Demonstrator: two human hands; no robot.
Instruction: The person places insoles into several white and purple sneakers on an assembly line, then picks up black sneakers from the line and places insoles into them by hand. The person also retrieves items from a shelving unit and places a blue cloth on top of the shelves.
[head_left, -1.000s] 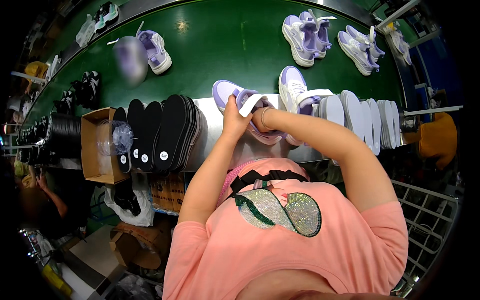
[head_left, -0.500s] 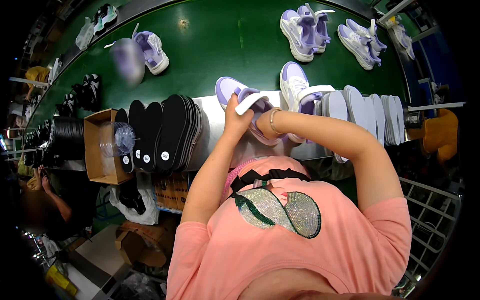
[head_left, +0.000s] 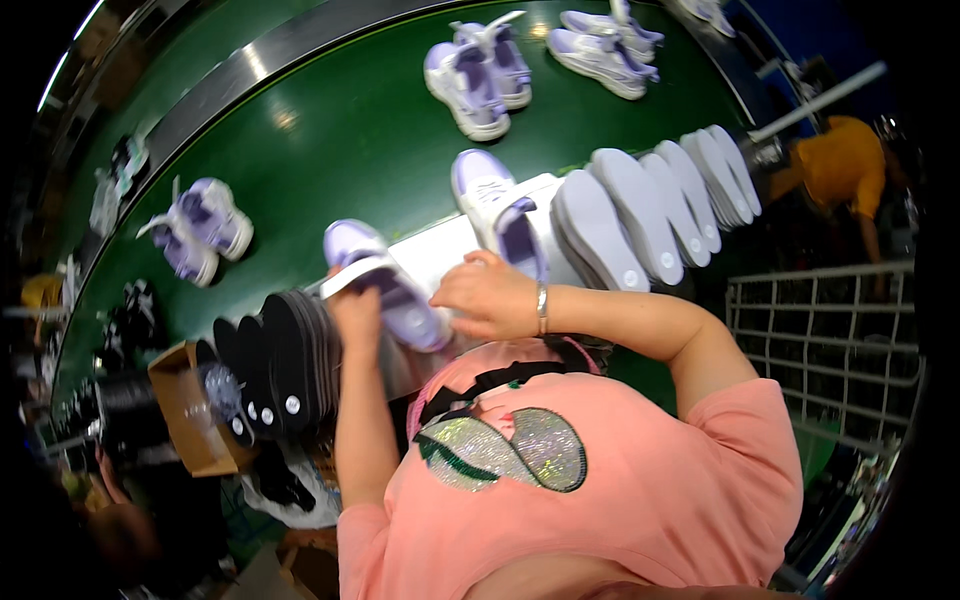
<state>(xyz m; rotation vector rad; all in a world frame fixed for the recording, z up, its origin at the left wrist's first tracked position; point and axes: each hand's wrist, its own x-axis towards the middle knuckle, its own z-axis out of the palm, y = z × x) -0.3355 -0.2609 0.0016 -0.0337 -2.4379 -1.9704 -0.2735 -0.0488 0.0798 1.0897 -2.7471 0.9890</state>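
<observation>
My left hand (head_left: 355,310) is closed on a white and lilac sneaker (head_left: 420,322), gripping it at its white strap and side. The sneaker's opening faces up, and a lilac insole with a pale round mark shows inside. My right hand (head_left: 490,297), a bracelet at its wrist, hovers by the heel of that sneaker with fingers loosely apart and nothing visible in them. Just beyond it, a second matching sneaker (head_left: 482,190) rests on the pale metal edge of the bench, its opening toward me.
Stacks of grey insoles (head_left: 600,235) line the edge at right, black insoles (head_left: 295,350) at left beside a cardboard box (head_left: 190,410). Sneaker pairs (head_left: 470,80) stand on the green bench (head_left: 330,150). A wire rack (head_left: 820,340) and a person in orange (head_left: 840,165) are at right.
My right hand has come out of the sneaker's opening and now sits beside its heel. The left hand keeps its hold. The whole view has turned, shifting the bench and its things.
</observation>
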